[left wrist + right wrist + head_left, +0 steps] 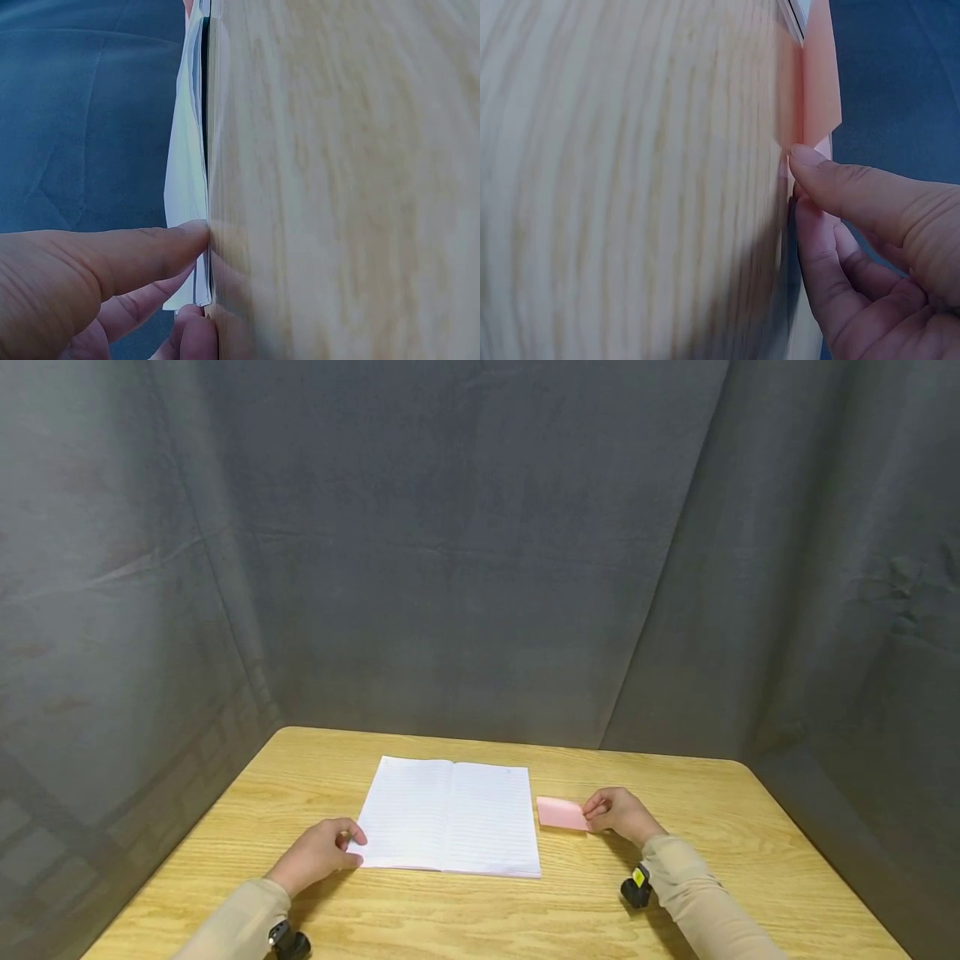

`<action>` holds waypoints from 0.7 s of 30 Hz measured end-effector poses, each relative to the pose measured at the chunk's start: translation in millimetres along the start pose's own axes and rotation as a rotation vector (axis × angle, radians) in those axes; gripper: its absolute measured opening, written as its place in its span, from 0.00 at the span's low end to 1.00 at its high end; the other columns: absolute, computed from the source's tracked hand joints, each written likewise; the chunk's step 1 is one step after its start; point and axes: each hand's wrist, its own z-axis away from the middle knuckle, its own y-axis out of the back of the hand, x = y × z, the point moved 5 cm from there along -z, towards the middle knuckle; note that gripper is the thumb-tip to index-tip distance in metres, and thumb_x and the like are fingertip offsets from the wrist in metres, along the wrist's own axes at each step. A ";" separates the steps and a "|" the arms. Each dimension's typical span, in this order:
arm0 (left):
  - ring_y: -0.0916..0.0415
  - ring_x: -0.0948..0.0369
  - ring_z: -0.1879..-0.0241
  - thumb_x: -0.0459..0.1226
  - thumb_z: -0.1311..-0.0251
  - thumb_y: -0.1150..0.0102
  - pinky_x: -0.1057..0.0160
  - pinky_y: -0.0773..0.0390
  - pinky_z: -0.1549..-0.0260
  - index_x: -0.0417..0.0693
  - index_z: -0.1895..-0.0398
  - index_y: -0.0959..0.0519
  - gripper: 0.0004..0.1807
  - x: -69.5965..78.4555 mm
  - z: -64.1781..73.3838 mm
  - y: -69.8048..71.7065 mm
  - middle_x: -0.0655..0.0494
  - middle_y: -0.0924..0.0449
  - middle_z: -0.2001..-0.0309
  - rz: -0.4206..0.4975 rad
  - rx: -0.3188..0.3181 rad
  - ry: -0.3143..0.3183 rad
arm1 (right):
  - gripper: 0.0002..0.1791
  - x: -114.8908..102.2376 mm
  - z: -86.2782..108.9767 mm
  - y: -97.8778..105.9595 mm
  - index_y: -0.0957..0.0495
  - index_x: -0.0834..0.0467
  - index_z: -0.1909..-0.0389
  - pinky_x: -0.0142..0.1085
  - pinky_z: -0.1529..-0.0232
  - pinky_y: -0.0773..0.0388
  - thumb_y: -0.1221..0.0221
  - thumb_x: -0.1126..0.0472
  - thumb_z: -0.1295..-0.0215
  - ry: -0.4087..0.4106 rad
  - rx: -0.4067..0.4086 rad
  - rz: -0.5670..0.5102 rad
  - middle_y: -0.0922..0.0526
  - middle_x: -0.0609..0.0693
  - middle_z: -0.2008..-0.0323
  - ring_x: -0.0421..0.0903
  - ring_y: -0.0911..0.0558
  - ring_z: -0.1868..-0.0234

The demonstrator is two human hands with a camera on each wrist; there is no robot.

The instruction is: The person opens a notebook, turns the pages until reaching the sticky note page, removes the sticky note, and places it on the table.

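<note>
An open notebook with white lined pages lies flat on the wooden table. My left hand holds its lower left corner, fingers bent; in the left wrist view the thumb meets the edge of the stacked pages. Just right of the notebook is a pink sticky note, close over the tabletop. My right hand pinches its right end between thumb and fingers. From the right wrist, the pink sheet stands tilted up from the wood, its near end at the thumb tip.
The light wooden table has rounded far corners. Grey curtains hang behind it and along both sides. A small black camera sits on each wrist, the right one bearing a yellow mark.
</note>
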 end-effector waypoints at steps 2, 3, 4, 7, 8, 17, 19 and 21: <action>0.36 0.58 0.72 0.30 0.52 0.29 0.61 0.36 0.72 0.47 0.66 0.21 0.11 -0.4 -0.1 -0.2 0.53 0.34 0.73 -0.002 0.000 0.004 | 0.13 0.7 0.1 1.7 0.24 0.73 0.65 0.30 0.70 0.23 0.33 0.76 0.52 0.009 -0.004 -0.012 0.20 0.57 0.72 0.43 0.23 0.70; 0.36 0.58 0.72 0.30 0.52 0.29 0.61 0.37 0.72 0.47 0.66 0.21 0.11 -0.6 -0.2 -0.3 0.53 0.34 0.73 -0.003 -0.001 0.004 | 0.12 -0.2 0.6 2.4 0.23 0.72 0.66 0.30 0.71 0.24 0.32 0.76 0.52 0.033 -0.016 -0.015 0.20 0.56 0.73 0.42 0.23 0.71; 0.36 0.58 0.72 0.30 0.52 0.29 0.61 0.37 0.72 0.47 0.66 0.21 0.11 -0.4 -0.1 -0.3 0.53 0.34 0.73 -0.005 -0.001 0.002 | 0.12 -0.3 0.8 3.0 0.23 0.71 0.67 0.30 0.71 0.24 0.31 0.75 0.52 0.040 -0.017 -0.020 0.20 0.54 0.73 0.42 0.23 0.72; 0.36 0.58 0.72 0.30 0.52 0.29 0.62 0.36 0.72 0.48 0.67 0.21 0.11 -0.2 0.0 -0.4 0.53 0.33 0.73 -0.003 0.002 0.003 | 0.12 0.2 1.0 4.7 0.23 0.68 0.68 0.29 0.71 0.24 0.30 0.74 0.53 0.036 -0.017 -0.027 0.21 0.52 0.74 0.41 0.23 0.72; 0.36 0.58 0.72 0.30 0.52 0.29 0.61 0.36 0.72 0.47 0.66 0.21 0.11 0.2 0.3 -0.2 0.53 0.33 0.73 -0.004 0.002 0.002 | 0.12 -0.3 1.2 5.0 0.23 0.69 0.67 0.29 0.71 0.24 0.31 0.74 0.53 0.032 -0.016 -0.022 0.21 0.52 0.74 0.41 0.23 0.72; 0.36 0.57 0.72 0.30 0.53 0.29 0.61 0.36 0.72 0.47 0.67 0.21 0.11 -0.5 0.3 -0.4 0.53 0.33 0.73 -0.001 0.003 0.004 | 0.16 0.2 0.9 4.5 0.24 0.73 0.64 0.29 0.70 0.24 0.31 0.76 0.54 -0.035 0.010 0.025 0.21 0.56 0.71 0.43 0.23 0.70; 0.36 0.58 0.73 0.30 0.53 0.29 0.61 0.35 0.73 0.47 0.67 0.21 0.11 -0.8 0.0 -0.7 0.53 0.33 0.73 0.002 0.003 0.005 | 0.16 1.4 0.5 4.6 0.24 0.73 0.63 0.29 0.70 0.24 0.31 0.76 0.54 -0.038 0.014 0.026 0.21 0.56 0.71 0.43 0.23 0.69; 0.36 0.57 0.73 0.30 0.53 0.29 0.61 0.35 0.73 0.47 0.66 0.21 0.12 -0.5 -0.1 -0.8 0.53 0.33 0.73 0.004 0.002 0.007 | 0.16 3.0 -0.2 4.7 0.24 0.73 0.63 0.30 0.70 0.24 0.31 0.76 0.54 -0.048 0.020 0.021 0.21 0.55 0.71 0.43 0.24 0.69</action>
